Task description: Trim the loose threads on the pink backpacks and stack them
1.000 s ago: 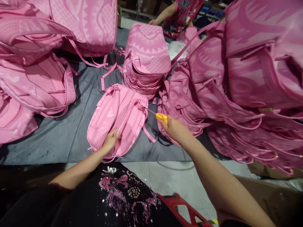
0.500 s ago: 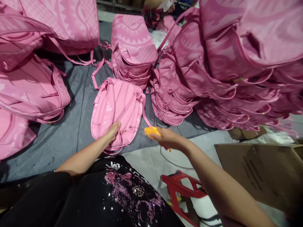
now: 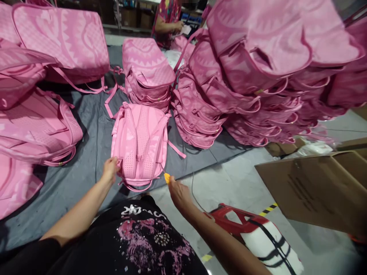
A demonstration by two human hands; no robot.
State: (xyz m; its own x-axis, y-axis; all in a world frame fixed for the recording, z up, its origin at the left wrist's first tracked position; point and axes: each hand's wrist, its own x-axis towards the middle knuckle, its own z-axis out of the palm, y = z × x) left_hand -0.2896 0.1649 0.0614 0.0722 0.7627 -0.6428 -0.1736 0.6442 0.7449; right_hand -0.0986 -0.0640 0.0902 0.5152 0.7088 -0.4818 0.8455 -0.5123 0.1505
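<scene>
A pink backpack (image 3: 143, 145) lies on the dark grey sheet before me, its straps and dotted padding facing up and its top handle toward me. My left hand (image 3: 110, 170) pinches the backpack's lower left edge. In my right hand (image 3: 178, 191) is a small tool with a yellow-orange handle (image 3: 167, 178). Its thin dark tip reaches the backpack's lower right side; whether the tip touches the fabric, I cannot tell. One loose strap (image 3: 177, 149) sticks out to the right of the backpack.
Pink backpacks are stacked behind (image 3: 147, 63), at right (image 3: 258, 49) and at left (image 3: 37, 126). The grey sheet (image 3: 94, 152) ends near me. On the floor stand a red stool (image 3: 229, 215) and a cardboard box (image 3: 309, 191). Another person (image 3: 168, 23) is at the back.
My left hand has moved from the backpack's middle to its left edge. My right hand has brought the yellow-handled tool left, to the backpack's right side. The straps now lie flatter.
</scene>
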